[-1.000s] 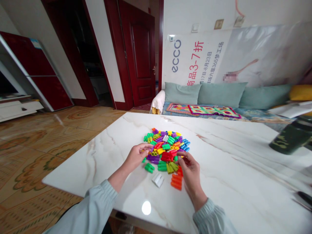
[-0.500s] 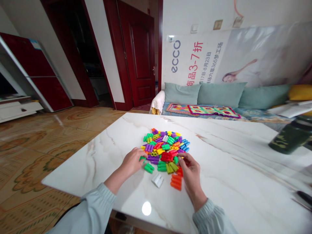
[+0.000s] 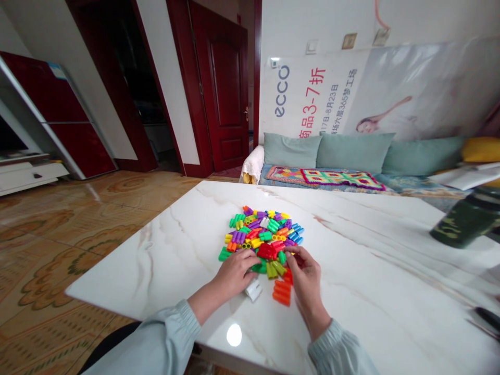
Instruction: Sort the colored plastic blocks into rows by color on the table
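Observation:
A pile of colourful plastic pieces (image 3: 265, 235), each like short tubes joined side by side, lies on the white marble-patterned table (image 3: 172, 250). My left hand (image 3: 234, 273) is at the pile's near left edge, thumb and fingers apart around a green piece (image 3: 259, 267) that it partly covers. Just below its thumb lies a white piece (image 3: 253, 290). At the near right edge, my right hand (image 3: 307, 273) has its thumb and forefinger close together beside a green piece (image 3: 282, 257); what they pinch, if anything, is hidden. Orange pieces (image 3: 282, 292) and olive-green ones (image 3: 275, 269) lie between the hands.
A dark camouflage cup (image 3: 461, 221) stands at the table's right side, and a black object (image 3: 487, 316) lies at the right edge. Beyond the table is a sofa with pale green cushions (image 3: 355, 151). The tiled floor (image 3: 97, 219) is to the left.
My left hand has moved right and toward me, from a green piece at the left edge to the front of the pile. It now covers another green piece. My right hand has hardly moved.

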Demonstrator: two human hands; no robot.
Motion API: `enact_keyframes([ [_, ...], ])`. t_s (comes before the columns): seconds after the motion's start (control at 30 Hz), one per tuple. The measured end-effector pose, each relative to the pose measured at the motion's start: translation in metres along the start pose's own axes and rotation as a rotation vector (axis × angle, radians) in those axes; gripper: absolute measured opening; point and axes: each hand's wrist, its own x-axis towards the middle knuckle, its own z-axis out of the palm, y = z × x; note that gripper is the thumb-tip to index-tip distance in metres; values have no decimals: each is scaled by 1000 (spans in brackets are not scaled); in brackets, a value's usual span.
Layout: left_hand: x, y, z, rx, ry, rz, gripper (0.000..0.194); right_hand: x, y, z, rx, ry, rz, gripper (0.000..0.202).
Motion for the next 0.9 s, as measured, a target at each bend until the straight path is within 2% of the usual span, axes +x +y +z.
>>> enact_keyframes([
  [0.07,2,-2,2,4,-8,-13,25,0,2,0,-31,21,-6,19],
  [0.27,7,-5,10,50,-15,-32,39,1,6,0,-37,86,41,25],
  [0.4,10,-1,8,97,-30,-42,35,1,4,1,-9,87,74,28],
  [0.53,11,2,7,166,-11,29,26,0,3,2,3,77,96,26],
  [0.63,11,-1,10,173,31,54,21,-1,4,2,13,63,95,25],
  [0.77,13,-6,13,100,101,-10,23,-1,5,3,28,52,101,25],
  [0.9,14,-3,8,-100,271,-90,23,-3,3,5,20,4,98,23],
])
